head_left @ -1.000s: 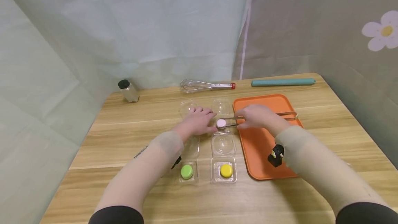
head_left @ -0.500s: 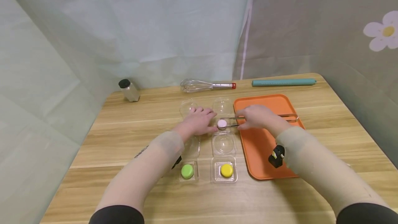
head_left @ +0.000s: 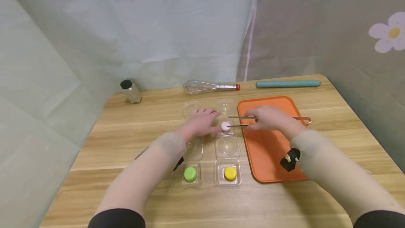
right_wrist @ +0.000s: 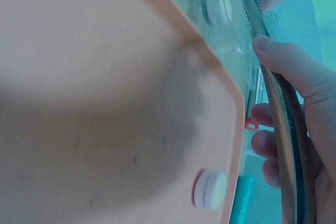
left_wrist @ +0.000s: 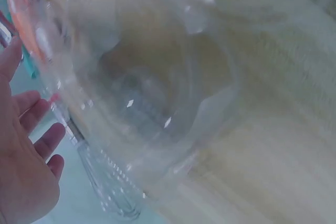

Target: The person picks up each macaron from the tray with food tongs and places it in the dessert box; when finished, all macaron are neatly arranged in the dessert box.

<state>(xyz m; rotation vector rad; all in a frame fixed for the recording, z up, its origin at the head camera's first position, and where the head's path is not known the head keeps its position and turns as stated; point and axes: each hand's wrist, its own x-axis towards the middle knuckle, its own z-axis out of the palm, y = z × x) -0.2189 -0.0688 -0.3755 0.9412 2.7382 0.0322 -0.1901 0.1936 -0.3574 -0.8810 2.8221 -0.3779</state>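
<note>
My right hand (head_left: pixel 269 118) holds metal tongs (right_wrist: pixel 284 114) above the orange tray (head_left: pixel 269 166). The tongs' arms stand apart, and the lower tip lies over or against a pale pink macaron (head_left: pixel 225 127) in a clear plastic box. My left hand (head_left: pixel 201 122) spreads its fingers beside that box, thumb close to the macaron. Nearer me, a green macaron (head_left: pixel 190 174) and a yellow macaron (head_left: pixel 230 173) sit in clear boxes with raised or folded-back lids. The right wrist view shows a pale macaron (right_wrist: pixel 211 190) on the tray, hidden in the head view.
A whisk (head_left: pixel 210 87) and a teal rolled item (head_left: pixel 288 83) lie along the back edge. A jar with a black lid (head_left: pixel 131 92) stands at the back left. Another clear lid (head_left: pixel 191 109) is partly behind my left hand.
The tongs' arms have spread and released the pink macaron, which stays in the box. My right hand has drawn slightly right with the tongs. My left hand has hardly moved.
</note>
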